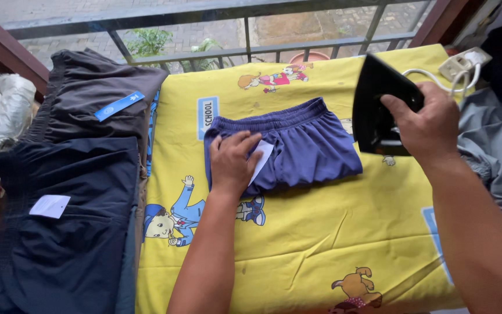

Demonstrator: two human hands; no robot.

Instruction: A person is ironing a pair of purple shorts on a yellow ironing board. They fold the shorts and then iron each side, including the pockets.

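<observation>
A folded pair of blue-purple shorts [309, 145] lies on a yellow cartoon-print cloth [286, 250] spread over the ironing surface. My left hand [232, 161] presses flat on the shorts' left part, beside a white label [263, 158]. My right hand [428, 125] grips a black iron [379, 102], which is lifted and tilted just right of the shorts, its soleplate facing away. A white cord [437, 74] runs from the iron toward the back right.
A stack of folded dark garments [82, 192] with a blue tag and a white tag lies at the left. A grey garment [495, 151] sits at the right. A white power strip [465, 61] and a metal railing [251, 49] are behind.
</observation>
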